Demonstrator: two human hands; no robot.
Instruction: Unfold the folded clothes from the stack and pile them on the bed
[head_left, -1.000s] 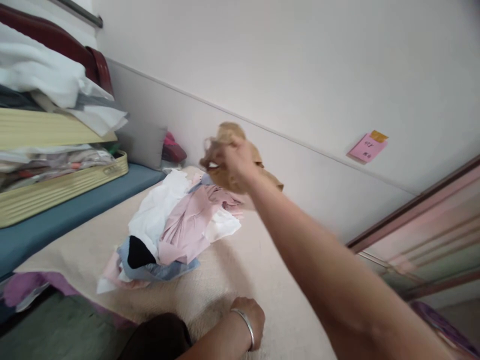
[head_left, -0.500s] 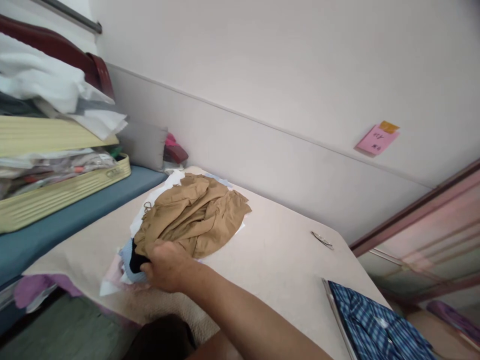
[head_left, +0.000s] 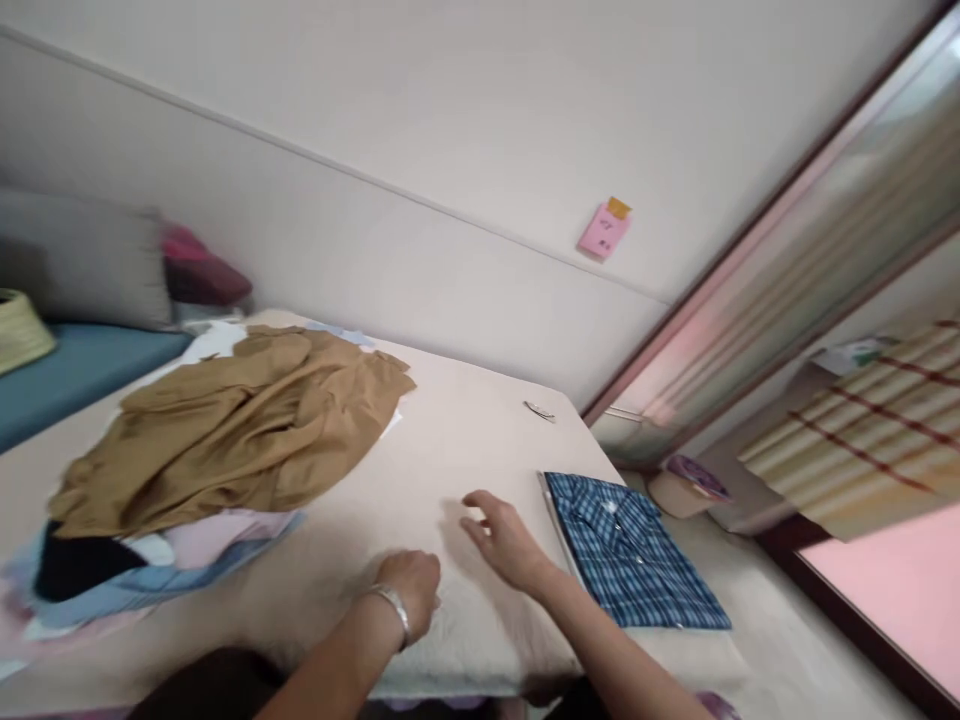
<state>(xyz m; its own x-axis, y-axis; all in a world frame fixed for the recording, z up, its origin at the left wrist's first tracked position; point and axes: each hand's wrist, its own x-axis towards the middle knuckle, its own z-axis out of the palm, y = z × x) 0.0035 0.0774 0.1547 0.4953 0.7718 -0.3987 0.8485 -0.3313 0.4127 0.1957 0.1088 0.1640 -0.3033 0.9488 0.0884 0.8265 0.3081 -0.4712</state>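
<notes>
My left hand [head_left: 411, 582], with a silver bracelet [head_left: 396, 608] at its wrist, is low over the pale tabletop [head_left: 442, 430] near the front edge. Its fingers are curled in, and no object shows in them. To its right, my right hand [head_left: 499, 535] hovers with thumb and fingers apart, holding nothing. A folded blue plaid shirt [head_left: 626, 545] in a clear-edged pack lies just right of that hand. Over on the left, a rumpled brown garment [head_left: 255, 430] is spread on top of light blue, pink, white and black clothes [head_left: 82, 565].
Small metal thread snips [head_left: 538, 411] lie near the table's far right corner. A pink note [head_left: 604, 230] is stuck to the wall behind. Beyond the left end are a grey cushion [head_left: 82, 260] and a blue surface [head_left: 105, 365]. Checked cloth [head_left: 862, 430] stands at right.
My right hand has let go of the brown garment and moved right. My left hand has come into view. The brown garment now lies spread farther toward the front, and the view has swung right.
</notes>
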